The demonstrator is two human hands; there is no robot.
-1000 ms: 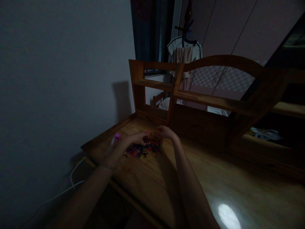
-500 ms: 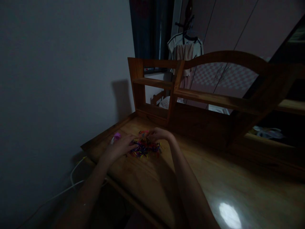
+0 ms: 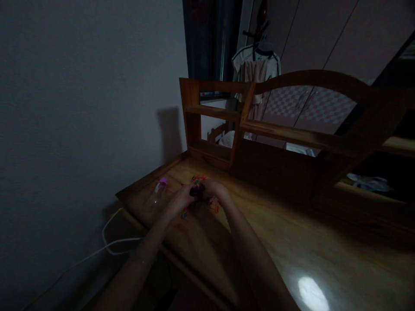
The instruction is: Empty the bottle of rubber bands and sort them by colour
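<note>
Bands [image 3: 196,192] sit clasped between left hand [image 3: 185,195] and right hand [image 3: 212,189], seemingly against scattering, a clear bottle [image 3: 158,190] at their nine o'clock.

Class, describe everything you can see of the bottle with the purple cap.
The bottle looks like clear plastic, with a pinkish-purple cap and small glints. It seems to lie on the table, cap end farther away, to the left of the left hand and apart from it. Its lower end is too dark to trace.
</note>
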